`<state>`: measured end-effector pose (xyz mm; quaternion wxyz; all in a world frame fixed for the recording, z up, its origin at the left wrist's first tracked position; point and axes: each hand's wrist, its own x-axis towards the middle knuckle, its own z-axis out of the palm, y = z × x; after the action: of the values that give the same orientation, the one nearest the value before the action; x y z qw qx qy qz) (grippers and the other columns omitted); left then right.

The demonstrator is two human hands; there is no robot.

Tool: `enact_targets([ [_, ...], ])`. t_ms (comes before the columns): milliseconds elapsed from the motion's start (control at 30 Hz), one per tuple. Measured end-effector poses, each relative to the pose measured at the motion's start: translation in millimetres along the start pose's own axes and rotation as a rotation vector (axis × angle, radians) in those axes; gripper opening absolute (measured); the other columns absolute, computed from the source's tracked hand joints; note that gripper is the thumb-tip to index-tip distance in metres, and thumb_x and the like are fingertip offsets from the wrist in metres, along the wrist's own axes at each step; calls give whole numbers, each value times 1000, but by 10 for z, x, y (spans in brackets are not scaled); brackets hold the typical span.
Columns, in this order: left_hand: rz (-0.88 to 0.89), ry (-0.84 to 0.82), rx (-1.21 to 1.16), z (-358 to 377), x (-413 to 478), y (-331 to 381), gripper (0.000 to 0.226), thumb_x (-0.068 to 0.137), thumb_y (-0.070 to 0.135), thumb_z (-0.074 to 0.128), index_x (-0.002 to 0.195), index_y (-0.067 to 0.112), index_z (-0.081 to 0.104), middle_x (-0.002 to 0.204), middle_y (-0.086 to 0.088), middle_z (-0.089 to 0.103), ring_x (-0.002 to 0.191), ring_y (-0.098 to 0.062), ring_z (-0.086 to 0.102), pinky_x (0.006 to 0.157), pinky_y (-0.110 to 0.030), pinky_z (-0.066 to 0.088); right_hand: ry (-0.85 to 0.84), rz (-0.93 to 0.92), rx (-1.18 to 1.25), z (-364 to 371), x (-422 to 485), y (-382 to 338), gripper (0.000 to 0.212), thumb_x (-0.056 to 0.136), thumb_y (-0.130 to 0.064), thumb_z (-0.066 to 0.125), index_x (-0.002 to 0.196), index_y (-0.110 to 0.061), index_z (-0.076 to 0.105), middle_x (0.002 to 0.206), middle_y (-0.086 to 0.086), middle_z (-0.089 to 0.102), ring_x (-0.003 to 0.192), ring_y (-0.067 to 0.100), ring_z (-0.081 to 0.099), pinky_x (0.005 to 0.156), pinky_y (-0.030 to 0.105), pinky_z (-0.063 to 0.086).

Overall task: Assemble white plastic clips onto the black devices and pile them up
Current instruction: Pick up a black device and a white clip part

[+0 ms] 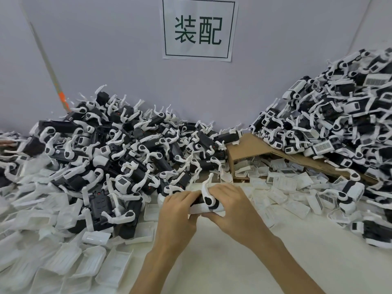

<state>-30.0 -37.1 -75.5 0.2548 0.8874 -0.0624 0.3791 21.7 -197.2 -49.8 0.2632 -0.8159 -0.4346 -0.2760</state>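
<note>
Both hands hold one black device with a white plastic clip (206, 200) above the table's middle. My left hand (177, 213) grips its left end, fingers curled over the top. My right hand (230, 205) grips the right end, thumb underneath. The clip's white arm sticks up between the hands. Most of the device's black body is hidden by my fingers.
A big heap of black devices with white parts (118, 149) fills the left and back. A taller heap (343, 124) rises at the right over a brown cardboard box (250, 145). Loose white clips (70, 257) litter the near left, and more lie at the right (284, 187). A paper sign (198, 28) hangs on the wall.
</note>
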Motion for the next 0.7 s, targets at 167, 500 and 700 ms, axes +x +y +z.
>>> enact_targets([
  [167,42,-43,18,8,-8,8,45,65,5,89,103,23,73,93,13,73,87,-16,67,84,-28,42,113,-31,-46,81,-156,92,32,84,-41,70,87,-10,62,86,-4,62,88,12,51,78,23,40],
  [500,58,-16,64,157,-28,-7,69,71,31,91,133,23,62,143,1,55,135,-21,51,116,-48,26,55,597,579,4,-308,131,48,69,-44,84,105,-37,54,99,-10,67,93,7,64,80,20,51],
  [700,-531,-176,-742,22,50,102,87,66,64,70,141,44,31,143,6,53,107,5,65,86,-16,49,247,853,1142,-82,-245,87,63,80,-35,83,131,-35,45,121,6,63,94,18,73,74,31,58],
])
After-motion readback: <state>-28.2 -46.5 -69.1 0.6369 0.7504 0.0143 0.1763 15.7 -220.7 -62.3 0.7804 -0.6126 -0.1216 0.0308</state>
